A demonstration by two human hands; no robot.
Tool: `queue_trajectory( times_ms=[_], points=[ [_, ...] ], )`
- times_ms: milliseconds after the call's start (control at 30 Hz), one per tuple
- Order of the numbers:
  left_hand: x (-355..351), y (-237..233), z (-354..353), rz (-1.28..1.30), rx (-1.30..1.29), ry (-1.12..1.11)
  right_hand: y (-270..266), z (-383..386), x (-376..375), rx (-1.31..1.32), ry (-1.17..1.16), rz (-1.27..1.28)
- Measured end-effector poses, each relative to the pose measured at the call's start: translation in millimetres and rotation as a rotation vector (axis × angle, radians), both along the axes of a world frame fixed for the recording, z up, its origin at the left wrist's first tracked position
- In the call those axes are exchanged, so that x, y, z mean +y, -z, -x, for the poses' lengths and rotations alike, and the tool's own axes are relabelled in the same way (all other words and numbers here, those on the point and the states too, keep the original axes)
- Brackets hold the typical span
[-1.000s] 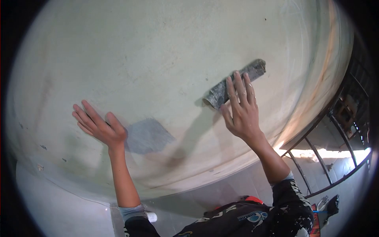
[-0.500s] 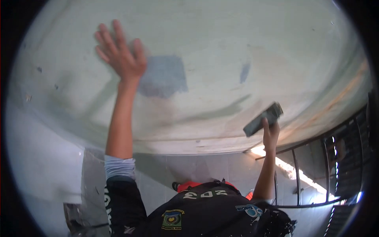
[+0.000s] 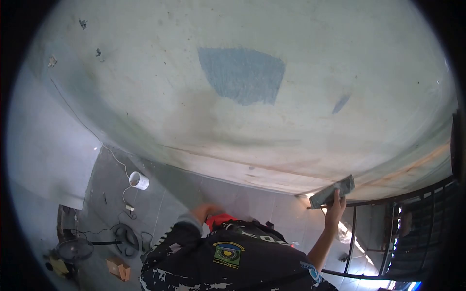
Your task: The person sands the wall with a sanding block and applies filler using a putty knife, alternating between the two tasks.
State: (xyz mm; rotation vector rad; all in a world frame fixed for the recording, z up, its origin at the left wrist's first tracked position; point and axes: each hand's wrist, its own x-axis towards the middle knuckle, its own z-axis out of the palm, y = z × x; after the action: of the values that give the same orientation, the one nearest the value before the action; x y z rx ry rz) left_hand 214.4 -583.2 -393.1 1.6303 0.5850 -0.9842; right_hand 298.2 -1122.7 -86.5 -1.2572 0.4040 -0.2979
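My right hand (image 3: 335, 209) is closed around a long grey-green block-like tool (image 3: 333, 192), held near the wall's lower edge at the right. My left hand (image 3: 208, 210) is low in front of my body, close to the red clothing at my waist; it is blurred and its fingers cannot be made out. Ahead stands a pale greenish wall (image 3: 160, 92) with a large blue-grey patch (image 3: 243, 75) and a smaller bluish mark (image 3: 341, 104).
On the grey tiled floor (image 3: 179, 218) at the left are a white bucket (image 3: 139, 181), a cable with a socket (image 3: 129, 207), a fan (image 3: 74, 250) and a cardboard box (image 3: 118, 269). A dark metal railing (image 3: 353, 237) runs along the right.
My left hand has left the wall and dropped to my waist. My right hand has moved lower with the tool. The view has shifted, showing more floor at the left.
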Motion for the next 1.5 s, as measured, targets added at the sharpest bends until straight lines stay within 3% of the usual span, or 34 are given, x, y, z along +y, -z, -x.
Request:
queue_trajectory(
  times_ms=[67,133,233,300,433,500,567,633,700,800,833,900,1000,1067,1100,1167,1200,1267,1333,1367,1400,1433,1467,1500],
  points=[
    [23.6,-30.7,126.2,0.089,-0.189,-0.243,-1.7,18.6,-3.1,0.040,-0.014,0.012],
    [62.7,-3.0,180.6,-0.139,-0.186,-0.041,6.8,29.6,0.4,0.089,-0.042,0.022],
    [69.9,-22.5,229.1,-0.292,0.434,-0.596,37.3,30.6,7.9,0.172,0.059,-0.024],
    [80.3,-21.5,224.2,-0.307,0.492,-0.668,60.4,17.5,18.3,0.046,-0.016,-0.009],
    [102.0,28.9,183.1,-0.213,0.362,-0.705,6.4,-43.9,109.7,0.192,0.043,0.099],
    [112.2,16.2,146.2,-0.029,0.256,-0.651,-40.9,-69.7,180.7,0.144,0.190,0.209],
    [131.0,-5.8,111.8,-0.007,0.156,-0.605,-73.7,-87.3,225.9,0.010,0.125,0.230],
    [156.5,-20.6,81.7,0.029,0.001,-0.576,-91.0,-115.0,265.8,-0.417,0.170,0.269],
    [191.8,-4.8,80.0,-0.002,-0.166,-0.648,-131.2,-124.9,302.0,-0.681,0.177,0.559],
    [238.1,49.6,110.0,-0.144,-0.402,-0.703,-194.0,-147.7,331.4,-0.788,0.299,1.028],
    [238.7,25.3,128.5,0.039,-0.122,-0.990,-216.9,-152.2,342.8,-0.870,0.354,1.186],
    [258.5,26.4,168.4,0.092,0.137,-0.994,-259.1,-162.2,360.1,-0.947,0.443,1.405],
    [283.2,46.8,229.2,0.051,0.163,-0.840,-319.0,-168.3,381.7,-1.002,0.481,1.506],
    [290.6,56.8,232.0,-0.120,0.437,-0.786,-351.7,-174.8,390.7,-1.062,0.590,1.691],
    [295.9,59.0,233.3,-0.116,0.433,-0.795,-363.4,-175.7,399.5,-1.073,0.589,1.685],
    [304.1,50.8,233.0,-0.071,0.211,-1.019,-382.0,-181.2,418.1,-0.963,0.772,1.853],
    [311.4,47.6,219.4,-0.066,0.202,-1.032,-384.3,-186.8,417.1,-0.943,0.637,1.764],
    [323.9,46.9,182.1,0.025,0.071,-1.045,-379.4,-193.2,429.6,-0.989,0.659,1.701],
    [360.7,54.4,127.1,-0.577,-0.430,-0.137,-375.6,-199.7,439.3,-1.014,0.664,1.636],
    [378.4,42.9,97.3,-0.953,-0.807,0.066,-377.8,-201.3,442.3,-0.982,0.720,1.624],
    [396.5,21.2,64.2,-0.821,-0.911,-0.212,-380.6,-202.2,443.5,-0.948,0.774,1.613],
    [426.4,5.8,21.6,-0.924,-1.161,-0.242,-386.9,-205.3,439.6,-0.952,0.764,1.611],
    [444.2,-69.7,-20.6,-0.897,-1.086,-0.285,-398.5,-210.7,430.9,-0.971,0.785,1.627],
    [450.9,-152.2,-61.1,-0.820,-1.201,-0.515,-411.8,-216.5,423.0,-0.990,0.811,1.643]
  ],
)
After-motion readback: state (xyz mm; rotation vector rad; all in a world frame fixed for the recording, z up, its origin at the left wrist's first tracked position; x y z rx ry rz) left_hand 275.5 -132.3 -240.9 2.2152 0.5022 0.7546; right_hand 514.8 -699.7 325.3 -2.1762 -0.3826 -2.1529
